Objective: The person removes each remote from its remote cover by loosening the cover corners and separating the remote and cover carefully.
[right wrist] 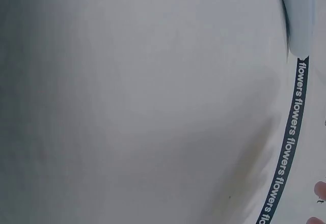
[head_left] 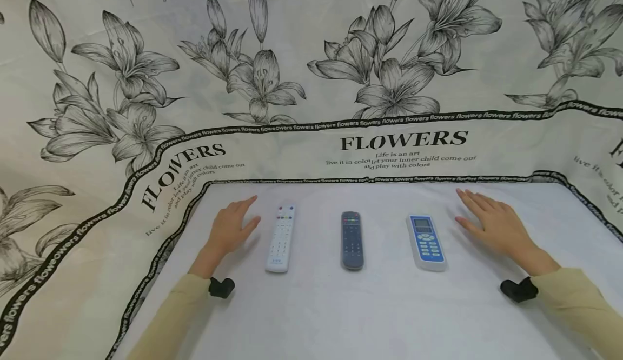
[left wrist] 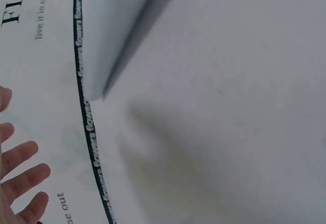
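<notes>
Three remote controls lie in a row on the white table in the head view. At left is a white remote (head_left: 280, 239), in the middle a dark grey remote (head_left: 352, 241), at right a white remote with a blue face and small screen (head_left: 426, 242). My left hand (head_left: 230, 227) is just left of the white remote, fingers extended and holding nothing. To the right of the blue-faced remote, my right hand (head_left: 495, 227) has its fingers stretched out, also holding nothing. Fingers of the left hand (left wrist: 25, 178) show at the edge of the left wrist view.
A white cloth (head_left: 311, 317) covers the table. Behind it hangs a floral fabric (head_left: 302, 154) with black lettered bands, which also runs down the left and right sides. Black wrist straps (head_left: 221, 288) sit at both sleeve cuffs.
</notes>
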A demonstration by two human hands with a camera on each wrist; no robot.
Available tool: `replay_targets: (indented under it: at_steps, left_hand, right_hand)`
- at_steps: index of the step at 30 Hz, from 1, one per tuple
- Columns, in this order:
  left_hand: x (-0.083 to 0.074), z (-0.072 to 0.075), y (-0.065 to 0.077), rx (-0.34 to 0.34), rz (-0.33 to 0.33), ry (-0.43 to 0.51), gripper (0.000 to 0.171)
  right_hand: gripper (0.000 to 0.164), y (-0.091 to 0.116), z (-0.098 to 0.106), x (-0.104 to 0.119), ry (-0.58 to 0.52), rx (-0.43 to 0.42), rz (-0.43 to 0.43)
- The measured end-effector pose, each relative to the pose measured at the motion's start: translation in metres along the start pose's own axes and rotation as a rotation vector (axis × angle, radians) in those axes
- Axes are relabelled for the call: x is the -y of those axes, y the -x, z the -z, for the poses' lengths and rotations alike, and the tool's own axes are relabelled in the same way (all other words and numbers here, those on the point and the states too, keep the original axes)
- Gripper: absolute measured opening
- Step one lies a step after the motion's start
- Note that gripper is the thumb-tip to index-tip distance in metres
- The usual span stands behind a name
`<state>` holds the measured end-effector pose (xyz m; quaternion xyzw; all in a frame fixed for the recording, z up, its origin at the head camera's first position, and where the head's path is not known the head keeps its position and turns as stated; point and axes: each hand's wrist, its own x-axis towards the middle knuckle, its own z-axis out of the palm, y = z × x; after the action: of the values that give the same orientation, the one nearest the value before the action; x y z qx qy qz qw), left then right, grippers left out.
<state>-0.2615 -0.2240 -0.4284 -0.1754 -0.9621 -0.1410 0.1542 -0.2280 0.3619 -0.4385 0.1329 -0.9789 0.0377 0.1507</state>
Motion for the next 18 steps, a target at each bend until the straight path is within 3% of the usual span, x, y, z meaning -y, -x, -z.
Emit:
replay_targets:
  at_steps: [9,18]
  left_hand:
    - [-0.054,0.003,-0.004,-0.113,0.028,0.167,0.032]
    - [-0.102,-0.010,-0.012,-0.173,0.039,0.415,0.025]
  right_hand:
    - [0.070,0.000,0.002,0.015,-0.040,-0.041,0.003]
    - [0.070,-0.001,0.002,0.023,-0.089,0.023,-0.049]
